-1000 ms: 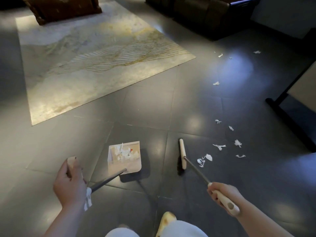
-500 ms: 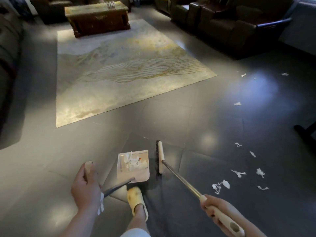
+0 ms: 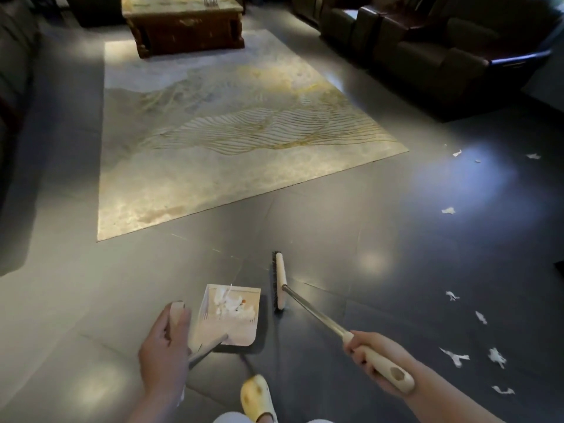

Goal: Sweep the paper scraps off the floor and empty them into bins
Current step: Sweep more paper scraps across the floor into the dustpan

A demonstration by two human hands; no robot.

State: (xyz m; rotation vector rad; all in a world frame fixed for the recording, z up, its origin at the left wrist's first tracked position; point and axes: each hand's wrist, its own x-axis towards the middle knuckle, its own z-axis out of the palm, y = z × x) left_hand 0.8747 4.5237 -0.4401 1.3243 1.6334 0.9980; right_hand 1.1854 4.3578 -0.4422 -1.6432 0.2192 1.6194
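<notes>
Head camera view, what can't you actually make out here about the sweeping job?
- Bins: none shows in the head view, so where they stand is unknown.
- Dustpan: holds white scraps, too bunched and small to count.
- Scraps on the floor: the right edge may cut off more.
- Left hand: covers the dustpan handle's grip.
- Broom: its bristles are too dark to show whether they touch the floor.
- Coffee table: cut off by the top edge.

One dustpan (image 3: 233, 315) holding a small heap of paper scraps (image 3: 232, 303) too tangled to count; one broom (image 3: 280, 280); two hands, left hand (image 3: 164, 355) and right hand (image 3: 377, 357); one yellow clog (image 3: 257, 398). About ten loose scraps (image 3: 448, 210) lie scattered on the floor (image 3: 381, 215); one rug (image 3: 225, 132), one wooden coffee table (image 3: 186, 22), one dark sofa (image 3: 442, 47).
</notes>
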